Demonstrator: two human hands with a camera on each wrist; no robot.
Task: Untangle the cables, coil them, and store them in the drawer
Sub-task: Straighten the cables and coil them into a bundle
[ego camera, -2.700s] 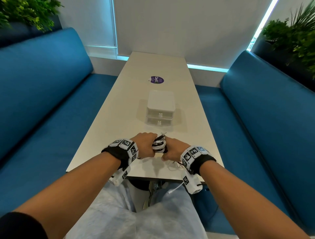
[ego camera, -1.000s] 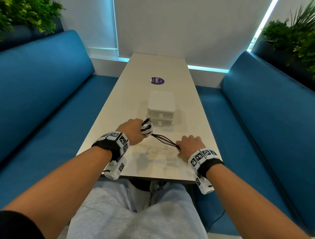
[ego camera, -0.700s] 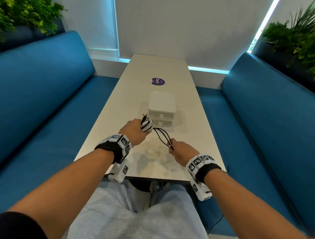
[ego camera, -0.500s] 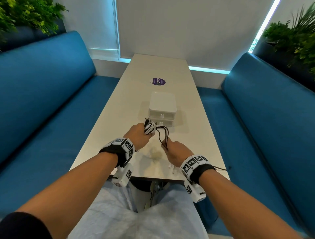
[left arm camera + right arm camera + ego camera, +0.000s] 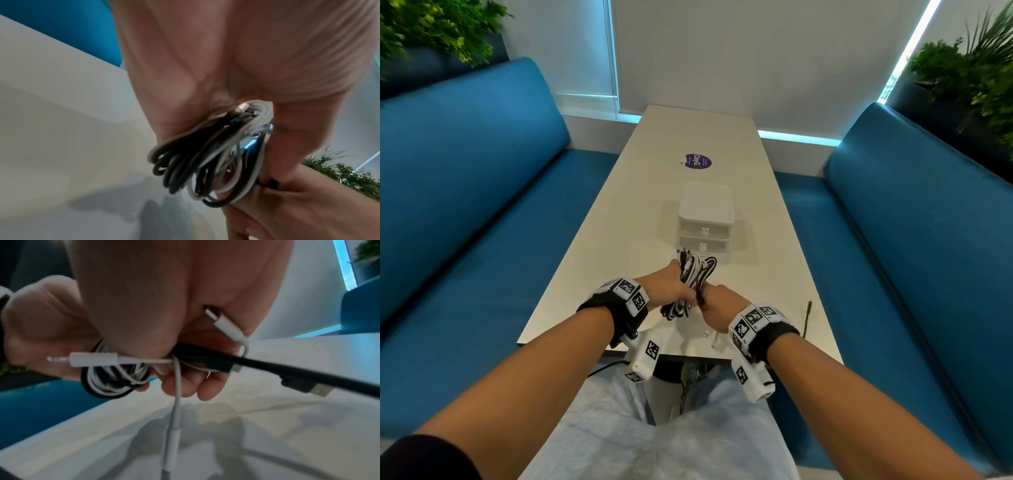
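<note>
A bundle of black and white cables (image 5: 693,277) is looped into a coil above the near end of the white table (image 5: 619,240). My left hand (image 5: 669,287) grips the coil (image 5: 205,162) round its middle. My right hand (image 5: 714,301) meets it from the right and holds the loose cable ends (image 5: 185,360): a black cable (image 5: 267,368) with a USB plug, and white ends with small plugs. One white end (image 5: 174,426) hangs down to the table. A white two-drawer box (image 5: 705,219) stands just behind the hands, both drawers closed.
A purple round sticker (image 5: 698,161) lies further up the table. Blue benches (image 5: 465,205) run along both sides, with plants (image 5: 979,78) behind them. A thin dark cable end (image 5: 806,317) lies near the table's right edge.
My right hand, which had pulled black strands out to the right, has come back to the left hand. The strands are now gathered into the coil, and both hands are nearer me.
</note>
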